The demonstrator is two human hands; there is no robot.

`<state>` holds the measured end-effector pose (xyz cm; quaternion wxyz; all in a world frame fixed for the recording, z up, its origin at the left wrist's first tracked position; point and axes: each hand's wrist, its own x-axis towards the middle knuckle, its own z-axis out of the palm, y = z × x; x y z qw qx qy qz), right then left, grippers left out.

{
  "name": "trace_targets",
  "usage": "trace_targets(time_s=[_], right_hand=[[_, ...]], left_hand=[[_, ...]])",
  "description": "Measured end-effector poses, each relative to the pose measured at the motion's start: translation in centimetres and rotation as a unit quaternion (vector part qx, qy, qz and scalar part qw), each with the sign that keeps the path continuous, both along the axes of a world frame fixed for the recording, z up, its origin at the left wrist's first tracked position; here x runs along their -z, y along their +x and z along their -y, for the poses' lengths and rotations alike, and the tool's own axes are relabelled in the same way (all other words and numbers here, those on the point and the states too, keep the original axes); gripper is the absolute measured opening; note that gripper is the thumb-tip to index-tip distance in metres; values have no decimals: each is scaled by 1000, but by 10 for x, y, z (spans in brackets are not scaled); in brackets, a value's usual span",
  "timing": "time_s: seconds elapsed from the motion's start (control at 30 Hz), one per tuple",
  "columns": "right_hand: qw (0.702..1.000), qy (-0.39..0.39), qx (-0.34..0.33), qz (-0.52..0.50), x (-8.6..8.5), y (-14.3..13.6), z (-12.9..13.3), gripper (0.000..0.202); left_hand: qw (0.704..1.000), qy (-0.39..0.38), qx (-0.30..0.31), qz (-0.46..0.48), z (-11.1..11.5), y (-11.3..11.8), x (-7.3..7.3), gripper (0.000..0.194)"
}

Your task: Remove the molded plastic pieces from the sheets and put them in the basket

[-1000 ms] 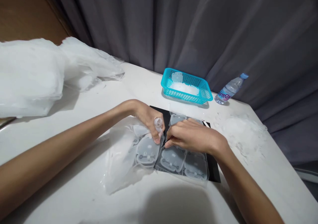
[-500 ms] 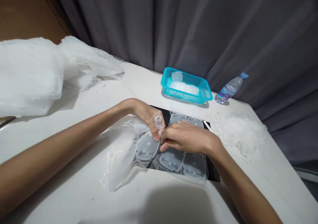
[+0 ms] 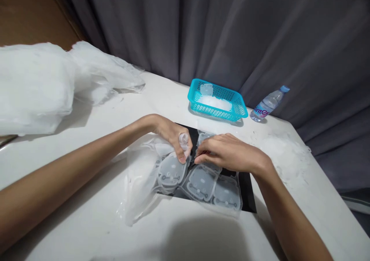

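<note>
My left hand is closed around a crumpled bit of white translucent plastic film, its thumb pressing near a rounded translucent plastic piece with small printed-looking marks. My right hand has its fingers curled together over a sheet of similar joined translucent pieces; its fingertips pinch at the sheet's left side, and the exact grip is partly hidden. Beneath the sheet lies a black mat. A clear plastic bag spreads out left of the rounded piece, under my left forearm.
A turquoise basket holding white translucent pieces stands at the back, beside a water bottle. A heap of clear plastic scraps lies on the right. Large white plastic bags fill the left, and a grey curtain hangs behind the table.
My right hand has moved right, away from my left hand. The sheet's pieces have shifted and buckled, baring some black mat. My left hand has stayed in place.
</note>
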<state>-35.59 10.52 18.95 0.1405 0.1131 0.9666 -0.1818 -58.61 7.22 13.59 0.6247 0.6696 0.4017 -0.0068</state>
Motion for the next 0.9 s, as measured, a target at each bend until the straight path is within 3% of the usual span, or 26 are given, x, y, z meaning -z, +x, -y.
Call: trace_targets(time_s=[0.1, 0.37, 0.77, 0.9], right_hand=[[1000, 16, 3, 6, -1, 1, 5, 27], [998, -23, -44, 31, 15, -11, 22, 25], [995, 26, 30, 86, 7, -4, 13, 33], [995, 28, 20, 89, 10, -7, 14, 34]], left_hand=[[1000, 12, -9, 18, 0, -1, 2, 35], [999, 23, 9, 45, 1, 2, 4, 39], [998, 51, -4, 47, 1, -2, 8, 28], [997, 60, -6, 45, 1, -1, 8, 30]])
